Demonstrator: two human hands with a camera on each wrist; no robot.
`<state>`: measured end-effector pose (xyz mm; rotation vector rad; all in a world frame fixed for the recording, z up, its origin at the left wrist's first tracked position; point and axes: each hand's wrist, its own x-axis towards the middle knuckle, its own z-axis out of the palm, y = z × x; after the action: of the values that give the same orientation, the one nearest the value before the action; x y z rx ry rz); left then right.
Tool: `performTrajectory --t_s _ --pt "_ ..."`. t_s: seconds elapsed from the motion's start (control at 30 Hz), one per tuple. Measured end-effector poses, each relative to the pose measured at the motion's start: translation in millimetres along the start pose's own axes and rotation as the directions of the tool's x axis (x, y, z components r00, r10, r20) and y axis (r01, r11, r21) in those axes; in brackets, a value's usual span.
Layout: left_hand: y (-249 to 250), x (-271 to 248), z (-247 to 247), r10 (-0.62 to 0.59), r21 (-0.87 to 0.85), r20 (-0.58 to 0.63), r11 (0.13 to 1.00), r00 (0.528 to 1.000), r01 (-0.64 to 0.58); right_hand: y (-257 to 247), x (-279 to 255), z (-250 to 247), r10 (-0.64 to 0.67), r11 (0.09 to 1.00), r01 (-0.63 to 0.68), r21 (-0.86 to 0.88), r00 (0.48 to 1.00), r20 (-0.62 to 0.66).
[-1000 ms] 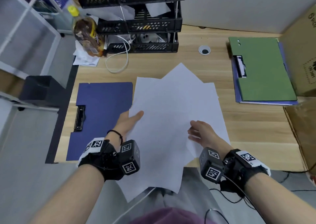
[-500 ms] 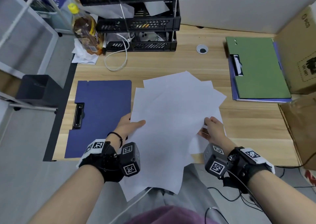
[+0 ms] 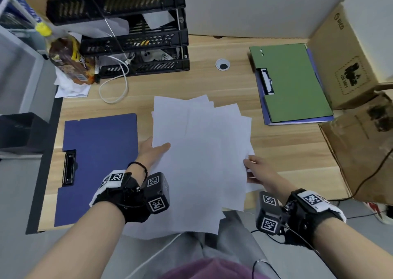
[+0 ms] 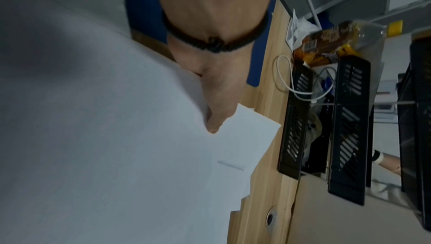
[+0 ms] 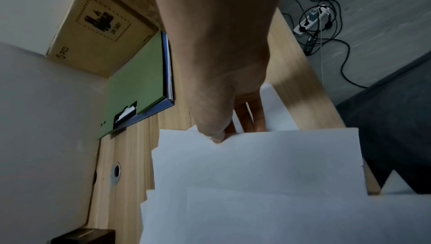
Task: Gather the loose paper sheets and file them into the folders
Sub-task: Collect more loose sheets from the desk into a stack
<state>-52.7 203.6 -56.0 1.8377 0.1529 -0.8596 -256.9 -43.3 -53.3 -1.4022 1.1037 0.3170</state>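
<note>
Paper sheets (image 3: 197, 161): fanned stack between your hands.
Left hand (image 3: 152, 151): pinches left edge.
Right hand (image 3: 258, 170): pinches right edge, apparently a few sheets.

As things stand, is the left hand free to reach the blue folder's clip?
Probably not yet: the left hand grips the paper sheets. The blue folder lies uncovered beside it, its clip unobstructed, so releasing the sheets would free the way.

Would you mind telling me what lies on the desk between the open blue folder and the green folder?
In the head view, the fanned stack of white paper sheets fills that stretch between blue folder and green folder.
</note>
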Motion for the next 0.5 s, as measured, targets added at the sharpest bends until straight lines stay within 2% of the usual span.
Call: performTrajectory --t_s 0.3,0.5 --pt "4 18 44 -0.033 0.041 0.065 0.999 0.997 0.030 -19 25 13 0.086 0.996 -0.088 0.019 0.993 0.084" --pt "7 32 58 -0.008 0.083 0.050 0.997 0.999 0.004 -26 36 1 0.100 0.988 -0.123 0.094 0.970 0.220"
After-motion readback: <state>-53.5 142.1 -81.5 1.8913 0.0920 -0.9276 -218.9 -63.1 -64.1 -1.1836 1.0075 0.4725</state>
